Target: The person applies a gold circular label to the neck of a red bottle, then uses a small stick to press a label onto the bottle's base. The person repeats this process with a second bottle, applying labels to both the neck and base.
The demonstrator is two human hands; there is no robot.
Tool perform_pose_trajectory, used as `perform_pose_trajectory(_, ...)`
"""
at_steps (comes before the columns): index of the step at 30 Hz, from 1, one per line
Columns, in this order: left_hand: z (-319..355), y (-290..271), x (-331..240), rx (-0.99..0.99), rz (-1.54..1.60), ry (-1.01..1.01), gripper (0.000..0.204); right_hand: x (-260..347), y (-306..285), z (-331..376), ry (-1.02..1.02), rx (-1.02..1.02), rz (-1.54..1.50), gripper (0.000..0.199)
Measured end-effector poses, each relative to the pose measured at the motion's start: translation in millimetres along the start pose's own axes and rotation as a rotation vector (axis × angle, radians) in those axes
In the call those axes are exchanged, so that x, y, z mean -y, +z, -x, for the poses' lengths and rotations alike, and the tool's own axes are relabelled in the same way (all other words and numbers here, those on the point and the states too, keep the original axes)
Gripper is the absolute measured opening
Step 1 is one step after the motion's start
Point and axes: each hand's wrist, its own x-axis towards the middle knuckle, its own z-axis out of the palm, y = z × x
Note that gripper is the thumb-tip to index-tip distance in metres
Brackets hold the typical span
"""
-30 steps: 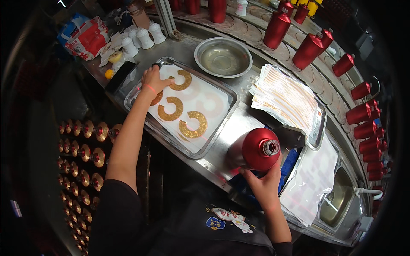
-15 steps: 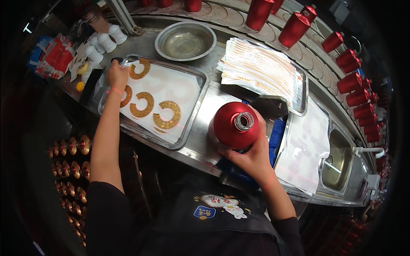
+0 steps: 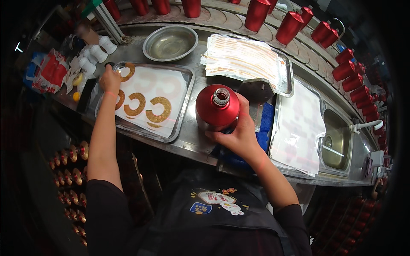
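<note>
A shiny red metal bottle (image 3: 217, 106) with a bare threaded neck stands tilted toward me, its opening uncovered. My right hand (image 3: 241, 134) wraps round its right and near side. Over at the left, my left hand (image 3: 110, 81) is closed at the edge of a metal tray (image 3: 187, 94), with a small black end showing above the fingers; the rest of that thing is hidden. Beside those fingers is a gold C-shaped sticker (image 3: 127, 73). More gold C-shaped stickers (image 3: 158, 109) lie on a white backing sheet (image 3: 168, 89) in the tray.
Behind the tray sits a metal basin (image 3: 171, 42) of liquid. A second tray holds striped sheets (image 3: 243, 57); a dark metal block (image 3: 256, 90) and blue cloth (image 3: 265, 123) lie near the bottle. White sheets (image 3: 297, 128) and a sink (image 3: 335, 141) are at right. Red bottles (image 3: 289, 27) line a conveyor.
My view has shifted, so the bench sits farther left in it. The bottle in my right hand has moved slightly left and away from me. My left hand stays by the upper left sticker.
</note>
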Motion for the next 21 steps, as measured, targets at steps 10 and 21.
perform_pose_trajectory(10, 0.8, -16.4, -3.1, -0.157, -0.204, 0.224, 0.008, 3.2, 2.4, 0.8, 0.020, -0.018, 0.028, 0.094)
perform_pose_trajectory(21, 49.4, -126.0, -94.4, -0.016, 0.300, 0.043, 0.016, 33.2, -9.2, 59.5, 0.227, -0.165, 0.156, 0.061)
